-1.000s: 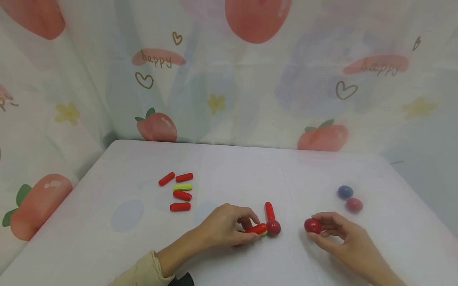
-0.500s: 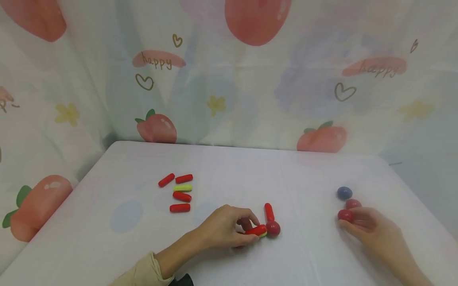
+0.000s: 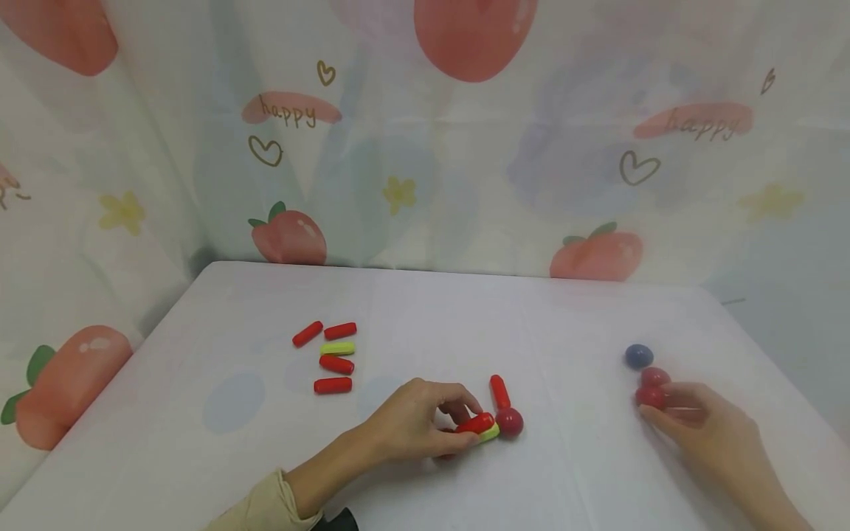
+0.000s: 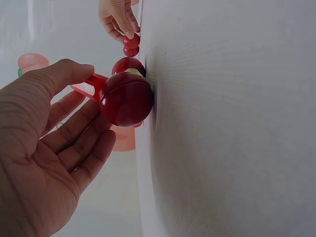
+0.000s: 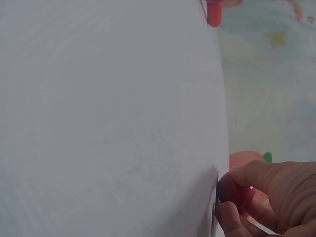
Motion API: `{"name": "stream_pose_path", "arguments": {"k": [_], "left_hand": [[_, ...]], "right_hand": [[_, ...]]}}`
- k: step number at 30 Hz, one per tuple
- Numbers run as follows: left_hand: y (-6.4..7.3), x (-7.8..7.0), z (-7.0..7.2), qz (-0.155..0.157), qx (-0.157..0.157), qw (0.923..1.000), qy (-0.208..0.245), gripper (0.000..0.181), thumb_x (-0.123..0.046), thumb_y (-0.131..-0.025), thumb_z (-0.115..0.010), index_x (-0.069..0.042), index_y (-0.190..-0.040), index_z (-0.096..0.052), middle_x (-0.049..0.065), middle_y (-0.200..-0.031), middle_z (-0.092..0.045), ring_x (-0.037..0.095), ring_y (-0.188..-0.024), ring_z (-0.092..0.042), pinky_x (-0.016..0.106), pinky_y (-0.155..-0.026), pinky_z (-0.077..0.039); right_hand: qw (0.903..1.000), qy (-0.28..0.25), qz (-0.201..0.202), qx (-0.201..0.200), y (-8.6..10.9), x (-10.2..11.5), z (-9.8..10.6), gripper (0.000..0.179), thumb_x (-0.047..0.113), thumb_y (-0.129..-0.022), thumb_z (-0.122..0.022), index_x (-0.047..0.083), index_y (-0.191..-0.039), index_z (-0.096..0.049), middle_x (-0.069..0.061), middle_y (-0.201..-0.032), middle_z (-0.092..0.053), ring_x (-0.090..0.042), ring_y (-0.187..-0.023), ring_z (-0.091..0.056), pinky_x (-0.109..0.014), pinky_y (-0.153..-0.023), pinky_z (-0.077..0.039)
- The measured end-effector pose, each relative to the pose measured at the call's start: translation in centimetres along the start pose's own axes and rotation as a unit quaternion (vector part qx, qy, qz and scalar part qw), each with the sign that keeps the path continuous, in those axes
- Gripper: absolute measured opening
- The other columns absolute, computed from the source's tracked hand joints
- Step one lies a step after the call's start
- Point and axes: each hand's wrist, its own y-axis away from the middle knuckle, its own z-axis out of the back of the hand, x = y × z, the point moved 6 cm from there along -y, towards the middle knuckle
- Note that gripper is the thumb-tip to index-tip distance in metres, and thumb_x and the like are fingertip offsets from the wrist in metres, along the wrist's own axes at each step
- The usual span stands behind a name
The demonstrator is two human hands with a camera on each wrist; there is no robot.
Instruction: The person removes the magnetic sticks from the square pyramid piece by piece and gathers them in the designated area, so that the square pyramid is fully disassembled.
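My left hand (image 3: 415, 420) pinches a red rod (image 3: 475, 423) low over the table. In the left wrist view that rod joins a dark red ball (image 4: 127, 99), with a second red ball (image 4: 126, 65) behind it. A yellow-green rod (image 3: 490, 433) shows beneath the pinched rod and reaches toward a red ball (image 3: 510, 422). Another red rod (image 3: 499, 391) extends from that ball toward the back. Far to the right, my right hand (image 3: 713, 428) holds a red ball (image 3: 650, 397) between thumb and fingers, close against a loose red ball (image 3: 654, 377).
A blue ball (image 3: 639, 356) lies behind the red ones. On the left sit several loose red rods (image 3: 333, 385) and one yellow-green rod (image 3: 338, 348). The white table (image 3: 425, 310) backs onto a printed curtain (image 3: 465, 184).
Carrying its red ball, my right hand has moved right to the loose red ball. My left hand stays almost still; the pieces at its fingertips have shifted slightly.
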Motion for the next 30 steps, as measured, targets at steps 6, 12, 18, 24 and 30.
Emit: {"name": "stream_pose_path", "arguments": {"k": [6, 12, 18, 24, 30], "left_hand": [[0.0, -0.1, 0.0, -0.012, -0.002, 0.9999, -0.002, 0.022, -0.018, -0.089, -0.081, -0.019, -0.109, -0.072, -0.015, -0.091, -0.072, -0.002, -0.086, -0.062, 0.018, -0.075, -0.053], [0.0, -0.2, 0.0, -0.021, 0.002, 0.9997, 0.011, 0.022, -0.017, -0.089, -0.080, -0.017, -0.110, -0.072, -0.013, -0.092, -0.073, -0.004, -0.083, -0.063, 0.017, -0.077, -0.054], [0.1, -0.2, 0.0, -0.019, 0.006, 0.9991, 0.037, 0.024, -0.014, -0.089, -0.080, -0.015, -0.111, -0.071, -0.008, -0.094, -0.074, -0.005, -0.079, -0.063, 0.018, -0.076, -0.056], [0.2, -0.1, 0.0, -0.014, 0.007, 0.9988, 0.046, 0.025, -0.014, -0.089, -0.080, -0.015, -0.112, -0.071, -0.009, -0.095, -0.074, -0.005, -0.080, -0.064, 0.017, -0.076, -0.056], [0.2, -0.1, 0.0, -0.025, 0.007, 0.9987, 0.044, 0.026, -0.011, -0.088, -0.080, -0.013, -0.113, -0.071, -0.007, -0.095, -0.075, -0.005, -0.080, -0.064, 0.018, -0.076, -0.056]], "right_hand": [[1.0000, 0.003, -0.002, 0.004, 0.3, -0.2, 0.4, 0.090, 0.063, -0.090, -0.068, -0.006, -0.142, -0.043, -0.033, -0.136, -0.053, -0.050, -0.115, -0.054, -0.060, -0.088, -0.053], [0.9940, 0.015, 0.088, -0.063, 2.3, 3.0, 0.5, 0.064, 0.041, -0.090, -0.079, -0.003, -0.131, -0.055, -0.020, -0.109, -0.067, -0.026, -0.087, -0.059, -0.026, -0.068, -0.054], [0.9572, 0.003, 0.270, -0.104, 5.7, 8.7, -1.8, 0.039, 0.016, -0.080, -0.089, 0.006, -0.112, -0.069, -0.003, -0.095, -0.071, -0.003, -0.071, -0.052, -0.013, -0.062, -0.048], [0.9444, -0.018, 0.326, 0.043, 7.3, 12.7, -5.6, 0.044, 0.025, -0.084, -0.086, 0.014, -0.123, -0.069, 0.006, -0.103, -0.068, 0.000, -0.079, -0.057, -0.018, -0.072, -0.055], [0.9081, -0.012, 0.408, 0.092, 8.1, 15.1, -7.4, 0.049, 0.029, -0.087, -0.082, 0.019, -0.132, -0.068, 0.013, -0.106, -0.066, 0.002, -0.084, -0.060, -0.021, -0.078, -0.057]]}}
